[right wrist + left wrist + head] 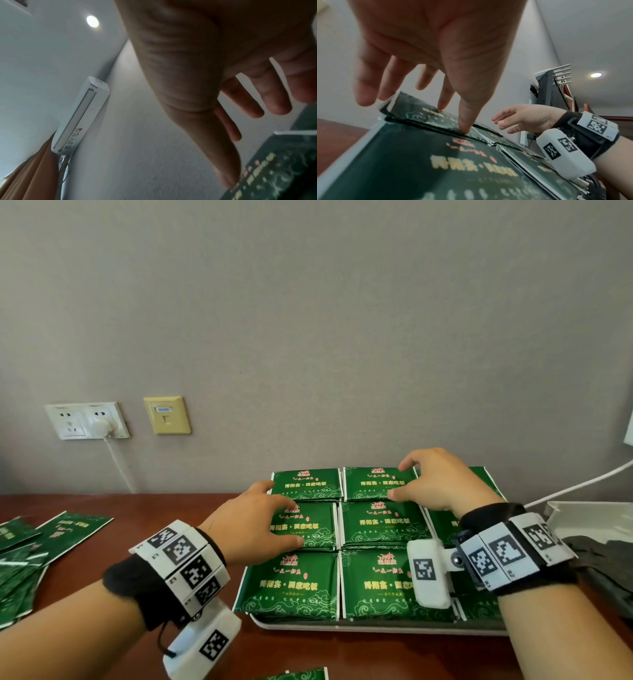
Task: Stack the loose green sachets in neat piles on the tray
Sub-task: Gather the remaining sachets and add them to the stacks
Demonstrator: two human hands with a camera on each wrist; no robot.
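Both hands [253,518] [442,481] rest spread on gold-lettered green sachets [380,525].

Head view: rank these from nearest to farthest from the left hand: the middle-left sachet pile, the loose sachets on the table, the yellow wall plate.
1. Middle-left sachet pile: on the tray, under the left hand's fingers.
2. Loose sachets: on the table, off to the left of the hand.
3. Yellow wall plate: up on the wall, behind and left.

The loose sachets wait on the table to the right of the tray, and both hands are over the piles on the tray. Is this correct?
Not quite: the head view shows the loose sachets to the left of the tray. Both hands, left hand and right hand, are over the piles.
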